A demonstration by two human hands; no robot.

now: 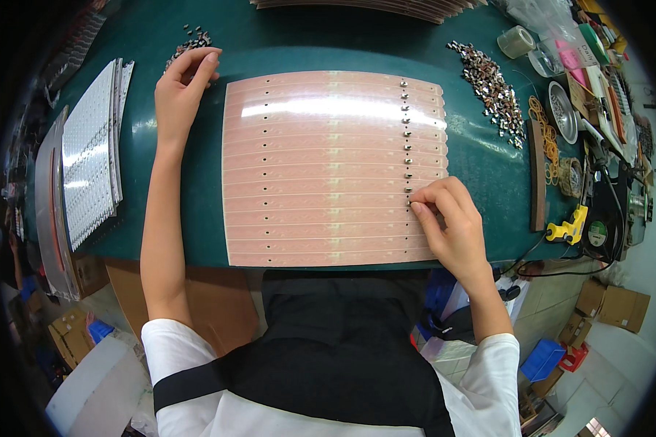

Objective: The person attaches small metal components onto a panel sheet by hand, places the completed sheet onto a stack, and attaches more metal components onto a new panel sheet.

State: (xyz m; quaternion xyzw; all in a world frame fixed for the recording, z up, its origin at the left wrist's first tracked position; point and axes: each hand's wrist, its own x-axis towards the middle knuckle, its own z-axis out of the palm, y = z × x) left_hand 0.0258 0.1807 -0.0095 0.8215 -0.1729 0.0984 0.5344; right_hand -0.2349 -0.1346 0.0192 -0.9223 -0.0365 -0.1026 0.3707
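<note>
A pink panel of several long flexible circuit strips (328, 167) lies flat on the green table (481, 153). A column of small metal parts (406, 131) sits along its right side. My right hand (448, 222) rests on the panel's lower right, its fingertips pinched together at the bottom of that column; whether a part is between them I cannot tell. My left hand (182, 91) reaches to the far left, its fingers closing on a small heap of dark metal parts (189, 44).
A bigger heap of metal parts (492, 84) lies right of the panel. Beyond it are a wooden bar (537, 175), rubber bands, a metal bowl (562, 111), a tape roll (516, 41) and a yellow glue gun (570, 227). White strip panels (91, 153) are stacked at the left.
</note>
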